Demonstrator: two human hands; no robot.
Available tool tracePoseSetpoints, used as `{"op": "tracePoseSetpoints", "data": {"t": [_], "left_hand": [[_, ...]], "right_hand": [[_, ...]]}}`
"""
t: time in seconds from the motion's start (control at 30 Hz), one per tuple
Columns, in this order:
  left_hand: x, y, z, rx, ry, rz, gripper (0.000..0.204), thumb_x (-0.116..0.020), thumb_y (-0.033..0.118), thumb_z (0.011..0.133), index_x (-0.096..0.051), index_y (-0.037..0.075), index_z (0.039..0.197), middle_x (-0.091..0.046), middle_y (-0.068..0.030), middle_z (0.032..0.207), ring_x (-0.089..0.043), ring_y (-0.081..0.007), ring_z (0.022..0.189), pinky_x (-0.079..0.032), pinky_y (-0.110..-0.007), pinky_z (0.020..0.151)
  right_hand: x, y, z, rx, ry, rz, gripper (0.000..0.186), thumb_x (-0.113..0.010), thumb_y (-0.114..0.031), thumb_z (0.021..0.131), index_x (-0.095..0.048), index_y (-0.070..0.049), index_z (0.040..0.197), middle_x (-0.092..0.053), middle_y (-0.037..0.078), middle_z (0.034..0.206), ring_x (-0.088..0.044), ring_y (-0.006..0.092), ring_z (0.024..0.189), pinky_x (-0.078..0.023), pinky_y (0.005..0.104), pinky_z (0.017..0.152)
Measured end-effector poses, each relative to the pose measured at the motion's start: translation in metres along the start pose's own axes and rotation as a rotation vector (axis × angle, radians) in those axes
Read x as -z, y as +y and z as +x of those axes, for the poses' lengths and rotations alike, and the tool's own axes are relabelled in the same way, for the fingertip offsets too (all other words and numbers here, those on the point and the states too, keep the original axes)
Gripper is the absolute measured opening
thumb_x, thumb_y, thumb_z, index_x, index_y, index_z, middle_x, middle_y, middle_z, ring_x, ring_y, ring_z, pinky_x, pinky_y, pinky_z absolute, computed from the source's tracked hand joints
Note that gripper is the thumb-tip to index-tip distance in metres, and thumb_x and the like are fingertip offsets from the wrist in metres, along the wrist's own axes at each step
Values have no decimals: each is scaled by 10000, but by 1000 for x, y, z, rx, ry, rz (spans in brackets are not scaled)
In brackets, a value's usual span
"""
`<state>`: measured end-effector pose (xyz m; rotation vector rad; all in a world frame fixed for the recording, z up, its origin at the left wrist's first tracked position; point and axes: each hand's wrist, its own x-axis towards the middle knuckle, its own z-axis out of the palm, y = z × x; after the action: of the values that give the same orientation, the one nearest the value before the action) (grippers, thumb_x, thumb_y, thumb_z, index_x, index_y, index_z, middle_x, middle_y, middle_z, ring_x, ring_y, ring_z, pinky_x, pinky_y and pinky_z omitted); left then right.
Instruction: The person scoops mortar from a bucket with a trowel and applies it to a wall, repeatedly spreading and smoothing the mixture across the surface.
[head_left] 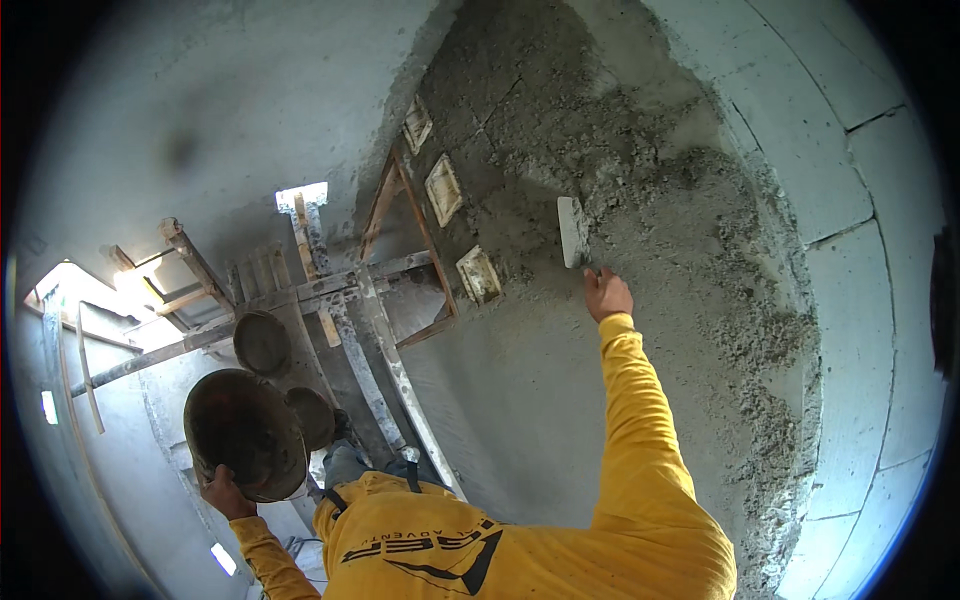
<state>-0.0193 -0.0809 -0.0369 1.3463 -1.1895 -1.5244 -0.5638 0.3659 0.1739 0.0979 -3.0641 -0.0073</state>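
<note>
Beyond the clamped right hand [608,294] extends its trowel [572,232]; left hand [228,493] grips a bucket [245,435].

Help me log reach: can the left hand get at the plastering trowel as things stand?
Probably not: the left hand grips the dark bucket, well apart from the plastering trowel that the right hand holds.

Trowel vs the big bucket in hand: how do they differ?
Shape: the trowel has a flat, narrow blade; the bucket is round and hollow.
Colour: trowel blade pale, bucket dark.
Hold: trowel in the right hand, bucket in the left hand.
Shared: both hand-held.
</note>
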Motion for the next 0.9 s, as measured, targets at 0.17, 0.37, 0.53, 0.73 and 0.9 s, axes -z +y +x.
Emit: {"op": "tracePoseSetpoints", "data": {"t": [0.17,0.37,0.53,0.73,0.9], "left_hand": [[-3,-10,7,21,10,-2,260,-588,30,787,-652,-2,1037,-615,-7,825,-537,-112,693,-454,-269,647],[-35,-6,6,38,-10,-94,300,-616,18,786,-628,-9,1084,-615,-9,830,-539,-115,690,-457,-271,648],[-56,4,2,12,-100,-49,336,-597,-2,777,-613,-18,1112,-619,-9,853,-536,-105,701,-453,-256,635],[-76,41,-19,3,-154,-98,311,-567,-8,753,-630,-24,1058,-601,9,841,-512,-93,677,-443,-251,629],[8,-40,40,-198,-299,614,291,-512,-18,758,-657,-42,1009,-645,-61,846,-593,-149,736,-489,-292,663]], "right_hand": [[52,25,-31,38,91,-75,438,-547,-406,964,-629,18,1036,-690,268,971,-657,466,940,-516,512,807],[99,16,-58,112,228,-279,335,-580,-334,959,-622,-2,937,-700,230,882,-697,400,806,-543,472,692],[106,-26,-65,464,102,-13,301,-599,-310,967,-634,-13,1003,-700,192,832,-691,350,706,-554,466,644],[87,-98,-56,436,-962,1005,191,-626,-208,983,-679,-29,1022,-638,49,712,-553,99,545,-490,260,500],[6,-58,-25,-208,-64,1346,231,-591,-229,998,-608,-27,889,-511,3,599,-491,105,475,-409,262,443]]}}
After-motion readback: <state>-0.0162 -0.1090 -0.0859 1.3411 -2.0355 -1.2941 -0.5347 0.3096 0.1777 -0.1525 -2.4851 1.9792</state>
